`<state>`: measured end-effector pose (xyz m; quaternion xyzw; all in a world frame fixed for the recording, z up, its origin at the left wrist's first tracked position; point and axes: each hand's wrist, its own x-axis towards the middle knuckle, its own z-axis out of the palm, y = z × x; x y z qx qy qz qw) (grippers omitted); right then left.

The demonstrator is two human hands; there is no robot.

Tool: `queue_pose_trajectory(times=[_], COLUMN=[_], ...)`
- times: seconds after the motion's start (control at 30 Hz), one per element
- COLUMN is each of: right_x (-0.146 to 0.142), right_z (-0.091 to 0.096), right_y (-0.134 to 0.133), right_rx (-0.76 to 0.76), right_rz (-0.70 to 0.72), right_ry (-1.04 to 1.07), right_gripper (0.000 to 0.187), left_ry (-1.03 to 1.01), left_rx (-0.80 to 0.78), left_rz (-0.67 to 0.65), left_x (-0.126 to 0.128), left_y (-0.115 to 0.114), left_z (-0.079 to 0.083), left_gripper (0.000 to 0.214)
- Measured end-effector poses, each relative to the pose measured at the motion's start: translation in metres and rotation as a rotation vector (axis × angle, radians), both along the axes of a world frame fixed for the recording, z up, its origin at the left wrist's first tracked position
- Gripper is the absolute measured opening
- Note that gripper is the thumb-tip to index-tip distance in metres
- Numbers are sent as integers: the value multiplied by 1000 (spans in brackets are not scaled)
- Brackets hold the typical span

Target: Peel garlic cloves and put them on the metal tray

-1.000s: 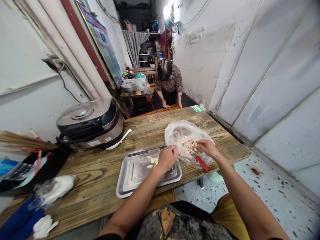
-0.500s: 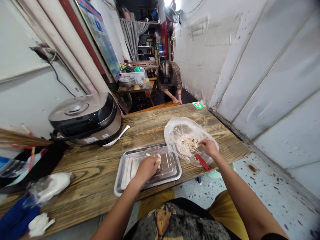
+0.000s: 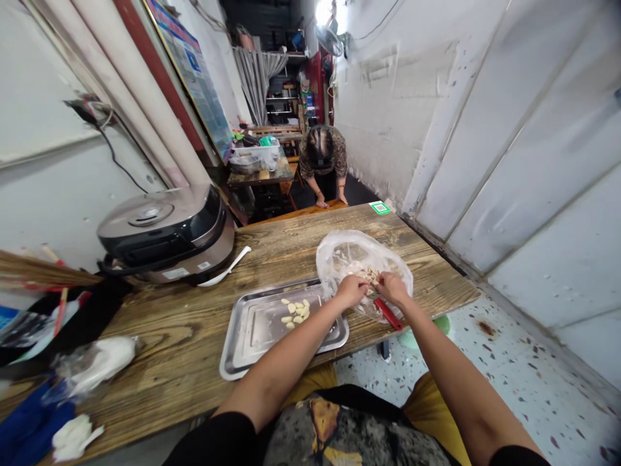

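Wooden table [image 3: 184, 336] carries a steel tray [image 3: 257, 336] with peeled garlic cloves [image 3: 295, 310], and a clear plastic bag [image 3: 359, 249] lies just beside it. At the bag's mouth the right hand [image 3: 392, 289] grips a red-handled knife [image 3: 388, 314]. The left hand [image 3: 352, 290] has its fingers curled, but what they pinch I cannot tell.

Bare tabletop [image 3: 279, 254] between tray [image 3: 252, 340] and cooker [image 3: 165, 233]

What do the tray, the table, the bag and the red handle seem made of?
The tray: probably stainless steel, brushed grey, soft reflections, raised rim.
The table: wood, matt, dark grain clearly visible.
The bag: thin clear plastic film, crumpled, glossy, contents showing through.
The red handle, held in the right hand: likely plastic, uniform bright colour.
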<state>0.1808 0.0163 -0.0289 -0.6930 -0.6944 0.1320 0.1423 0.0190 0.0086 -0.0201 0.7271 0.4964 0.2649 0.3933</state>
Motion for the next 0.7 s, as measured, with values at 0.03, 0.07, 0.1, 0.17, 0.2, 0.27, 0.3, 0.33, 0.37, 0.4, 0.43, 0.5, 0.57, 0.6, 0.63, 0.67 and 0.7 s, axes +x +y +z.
queue_pose_trajectory(times=[0.03, 0.07, 0.1, 0.17, 0.2, 0.27, 0.3, 0.33, 0.37, 0.4, 0.43, 0.5, 0.57, 0.6, 0.63, 0.67, 0.7], right_x=[1, 1, 1, -2, -4, -10, -12, -14, -16, -17, -19, -21, -24, -25, -26, -26, -26], right_z=[-1, -3, -4, -7, -8, -8, -7, -6, -4, -1, 1, 5, 9, 10, 11, 12, 13], right_y=[0, -1, -3, -7, -9, -12, -14, -15, -16, -17, -17, -20, -23, -24, -26, -28, -29], right_rx=[37, 70, 95, 110, 111, 174, 232, 290, 337, 365, 372, 335, 267, 233, 199, 171, 154], right_rz=[0, 12, 34, 87, 103, 93, 76, 62, 51, 36, 11, -60, -109, -116, -112, -110, -118], right_ry=[93, 234, 410, 762, 873, 927, 890, 833, 780, 744, 731, 754, 815, 863, 924, 994, 1067], right_gripper=[16, 18, 21, 29, 32, 34, 32, 30, 28, 27, 27, 29, 32, 32, 33, 32, 31], left_ry=[-35, -93, -173, -354, -430, -519, -531, -525, -505, -474, -436, -360, -306, -291, -280, -271, -262], left_rx=[-47, -84, -110, -143, -154, -154, -138, -108, -63, 0, 74, 232, 355, 391, 413, 431, 446], left_rz=[29, 50, 60, 67, 71, 104, 126, 142, 153, 161, 168, 188, 209, 217, 222, 220, 205], left_x=[5, 9, 12, 17, 18, 20, 20, 20, 19, 18, 17, 16, 15, 14, 14, 14, 14], left_y=[4, 6, 7, 7, 6, 5, 4, 3, 1, 0, -1, -3, -3, -3, -2, -2, -1], left_z=[-5, -9, -12, -14, -14, -13, -11, -10, -9, -7, -6, -4, -3, -3, -4, -4, -4], left_gripper=[25, 27, 28, 30, 30, 30, 30, 30, 30, 29, 27, 22, 18, 18, 18, 18, 17])
